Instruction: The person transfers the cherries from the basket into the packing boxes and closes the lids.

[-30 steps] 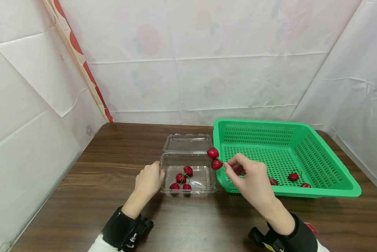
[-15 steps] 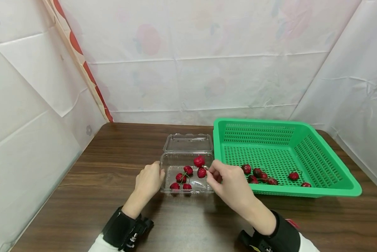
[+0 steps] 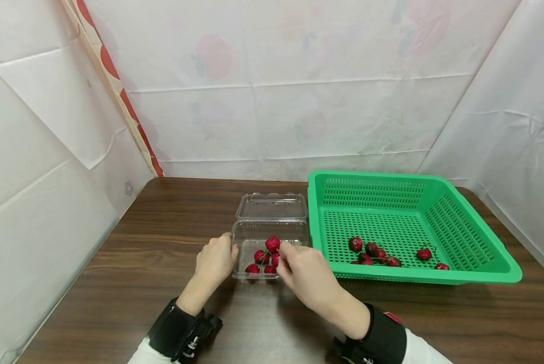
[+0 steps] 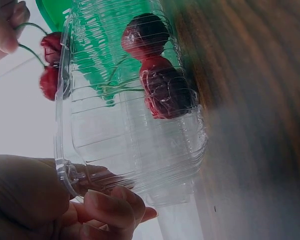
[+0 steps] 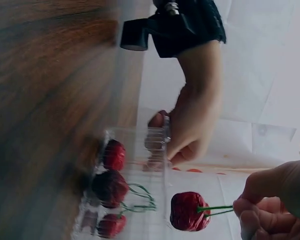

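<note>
A clear plastic clamshell box (image 3: 249, 233) stands on the table with its lid (image 3: 272, 207) folded back. My left hand (image 3: 215, 257) grips the box's left rim, thumb and fingers on either side of the wall. Between thumb and fingertips, my right hand (image 3: 308, 275) pinches the thin green stems of a pair of dark red cherries (image 5: 189, 211). This pair hangs at rim height over the box, as the left wrist view shows. Below, several other cherries (image 4: 165, 92) lie on the box floor, their stems tangled. From the head view the right fingers partly cover the hanging pair.
Right of the box sits a green perforated basket (image 3: 481, 276), its left wall close beside it. Several cherries (image 3: 372, 249) lie near its front, with more (image 3: 423, 254) farther right. White sheets (image 3: 272, 126) hang behind the wooden table (image 3: 172, 222).
My right hand has carried the cherry pair leftward from the basket's edge to over the box. The cherries in the basket's front left are now uncovered. My left hand has stayed in place.
</note>
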Motion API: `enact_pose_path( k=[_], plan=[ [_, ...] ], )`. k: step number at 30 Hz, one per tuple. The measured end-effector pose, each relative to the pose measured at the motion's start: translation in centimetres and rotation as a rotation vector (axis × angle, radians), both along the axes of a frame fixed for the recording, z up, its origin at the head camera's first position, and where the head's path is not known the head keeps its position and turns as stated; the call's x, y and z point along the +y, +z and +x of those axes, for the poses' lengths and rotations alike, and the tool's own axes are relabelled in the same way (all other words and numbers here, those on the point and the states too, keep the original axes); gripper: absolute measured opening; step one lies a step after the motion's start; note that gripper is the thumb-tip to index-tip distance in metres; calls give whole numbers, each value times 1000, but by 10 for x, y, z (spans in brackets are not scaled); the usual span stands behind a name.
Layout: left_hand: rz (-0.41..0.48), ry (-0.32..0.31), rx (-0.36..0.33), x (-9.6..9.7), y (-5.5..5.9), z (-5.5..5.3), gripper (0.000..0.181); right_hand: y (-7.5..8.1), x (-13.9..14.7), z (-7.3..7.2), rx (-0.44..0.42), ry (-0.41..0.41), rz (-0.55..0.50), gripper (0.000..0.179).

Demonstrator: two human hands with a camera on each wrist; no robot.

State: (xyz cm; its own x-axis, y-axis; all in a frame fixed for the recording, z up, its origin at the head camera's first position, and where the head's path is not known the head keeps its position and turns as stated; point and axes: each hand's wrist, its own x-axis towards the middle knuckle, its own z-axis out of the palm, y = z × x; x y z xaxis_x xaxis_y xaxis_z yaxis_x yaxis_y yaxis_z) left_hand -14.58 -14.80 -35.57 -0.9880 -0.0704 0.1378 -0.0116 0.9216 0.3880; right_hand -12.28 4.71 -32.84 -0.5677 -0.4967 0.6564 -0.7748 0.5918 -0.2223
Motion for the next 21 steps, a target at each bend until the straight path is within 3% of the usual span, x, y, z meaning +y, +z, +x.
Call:
enact_pose_path(
  k=[8, 21],
  plan=[
    [6, -5, -3, 0, 0, 1, 18, -9, -8, -5, 43, -73, 68, 27],
    [4, -2, -3, 0, 1, 1, 21, -23, -14, -10, -14, -200, 205, 18]
  ],
)
